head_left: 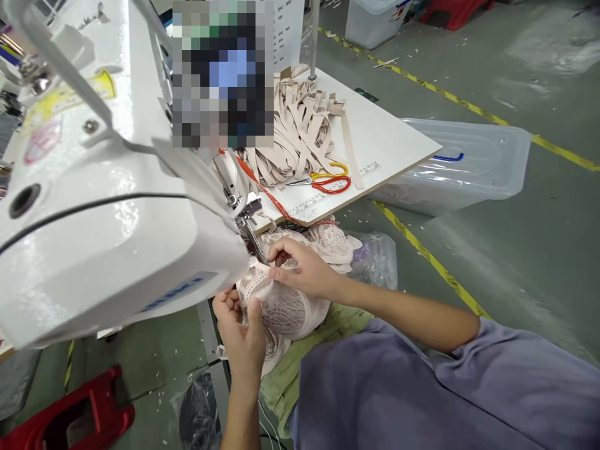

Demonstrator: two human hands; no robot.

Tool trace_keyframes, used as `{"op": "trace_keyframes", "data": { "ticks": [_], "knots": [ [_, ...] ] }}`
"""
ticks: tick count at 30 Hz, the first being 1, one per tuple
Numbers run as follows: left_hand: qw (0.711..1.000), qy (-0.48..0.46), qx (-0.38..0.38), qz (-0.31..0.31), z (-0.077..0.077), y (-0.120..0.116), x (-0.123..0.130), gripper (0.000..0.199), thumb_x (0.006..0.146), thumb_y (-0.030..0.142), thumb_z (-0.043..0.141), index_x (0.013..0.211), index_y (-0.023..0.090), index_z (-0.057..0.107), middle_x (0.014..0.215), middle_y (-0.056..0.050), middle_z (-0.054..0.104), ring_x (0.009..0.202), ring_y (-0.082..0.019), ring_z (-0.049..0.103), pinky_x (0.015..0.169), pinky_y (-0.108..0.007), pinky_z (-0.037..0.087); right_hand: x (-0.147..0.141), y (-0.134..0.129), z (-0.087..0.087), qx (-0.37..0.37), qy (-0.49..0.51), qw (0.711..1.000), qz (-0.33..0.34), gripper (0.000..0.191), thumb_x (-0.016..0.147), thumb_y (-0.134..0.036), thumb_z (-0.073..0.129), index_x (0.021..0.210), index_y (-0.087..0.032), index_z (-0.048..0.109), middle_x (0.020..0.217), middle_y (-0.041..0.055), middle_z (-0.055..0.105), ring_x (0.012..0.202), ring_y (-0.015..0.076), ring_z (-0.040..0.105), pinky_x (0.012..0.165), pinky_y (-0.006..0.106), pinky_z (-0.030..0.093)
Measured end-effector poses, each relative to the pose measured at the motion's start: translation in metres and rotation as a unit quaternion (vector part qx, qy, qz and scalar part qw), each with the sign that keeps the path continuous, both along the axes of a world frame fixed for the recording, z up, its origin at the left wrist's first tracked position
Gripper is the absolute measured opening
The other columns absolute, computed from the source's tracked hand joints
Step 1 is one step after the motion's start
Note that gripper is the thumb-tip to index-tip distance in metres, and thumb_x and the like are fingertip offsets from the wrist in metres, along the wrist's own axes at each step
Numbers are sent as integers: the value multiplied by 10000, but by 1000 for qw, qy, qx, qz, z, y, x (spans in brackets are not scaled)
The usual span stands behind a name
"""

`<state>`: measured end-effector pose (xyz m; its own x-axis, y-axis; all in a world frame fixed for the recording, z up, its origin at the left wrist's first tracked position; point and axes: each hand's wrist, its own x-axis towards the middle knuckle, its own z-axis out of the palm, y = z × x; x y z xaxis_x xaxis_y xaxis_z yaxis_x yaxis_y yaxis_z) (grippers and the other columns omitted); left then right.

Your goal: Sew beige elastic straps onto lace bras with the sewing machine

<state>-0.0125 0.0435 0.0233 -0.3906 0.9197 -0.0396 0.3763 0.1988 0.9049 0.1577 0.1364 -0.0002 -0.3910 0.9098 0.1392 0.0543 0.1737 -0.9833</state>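
A pale pink lace bra hangs at the end of the white sewing machine, one edge up against the needle area. My left hand pinches the bra's near edge between thumb and fingers. On the other side, my right hand has curled fingers, its thumb pressed on the bra's upper edge close to the metal arm of the machine. The machine head hides the stitching point. More pale lace pieces lie just beyond my right hand.
The white table bears a heap of beige straps and red-and-yellow-handled scissors. An orange ribbon crosses its edge. A clear plastic bin stands beyond; a red stool is at lower left. Green cloth lies beneath the bra.
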Motion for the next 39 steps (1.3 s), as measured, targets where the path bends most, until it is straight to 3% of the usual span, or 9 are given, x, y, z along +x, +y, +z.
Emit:
{"op": "trace_keyframes", "data": {
  "ticks": [6,12,19,26,30,32,34,37,39],
  "knots": [
    [1000,18,-13,11,2,-1,1,603,864,582,605,1294,193,442,1135,-134,585,983,-229,635,764,-311,542,0,1,5,14,-6,1000,-3,320,887,-492,632,990,-202,547,967,32,615,856,162,588,790,313,483],
    [999,34,-13,28,4,-3,1,593,860,607,595,1268,194,471,1165,-137,555,1042,-238,603,827,-335,527,-2,0,6,-9,2,1000,-6,336,874,-503,642,1007,-212,539,962,26,601,859,160,569,744,288,483],
    [1000,12,7,24,9,-8,9,459,880,561,599,1143,199,496,1038,-86,572,891,-187,617,748,-288,518,-9,-4,12,-48,-14,998,-32,343,849,-458,670,1036,-207,530,933,15,612,823,165,571,725,298,465],
    [988,-143,-22,-45,3,-30,11,305,937,512,546,1037,224,530,941,-39,611,820,-155,604,744,-269,503,24,-20,13,-132,49,987,73,282,886,-449,649,983,-187,689,965,26,698,900,178,636,817,303,482],
    [954,-265,-86,-107,-3,-28,12,478,892,633,531,1036,191,639,1036,-99,672,955,-216,638,892,-360,502,39,-39,20,-156,44,980,119,293,888,-469,648,956,-196,731,932,19,706,887,178,650,790,287,488],
    [924,-339,-110,-141,1,-24,17,596,838,709,533,1046,173,689,1111,-139,687,1064,-278,634,938,-413,497,40,-48,23,-130,18,978,161,269,892,-453,650,930,-201,734,942,20,701,901,176,654,789,275,481],
    [899,-396,-121,-144,12,-21,18,547,803,679,599,986,178,721,1083,-135,707,1092,-311,634,915,-437,517,38,-56,20,-59,-34,977,201,260,915,-439,625,917,-200,725,952,28,697,906,174,650,789,272,468],
    [889,-446,-78,-67,36,-21,-2,269,795,478,711,758,212,697,784,-48,688,941,-269,677,881,-446,552,40,-61,1,87,-146,957,233,322,984,-436,501,995,-184,701,910,55,686,823,175,621,734,284,443],
    [873,-486,-22,11,53,-25,-31,167,830,336,706,713,240,636,569,35,565,683,-169,644,812,-408,588,45,-62,-19,153,-204,935,245,375,1023,-416,403,1026,-171,686,880,67,684,765,176,598,702,289,428]
  ]
}}
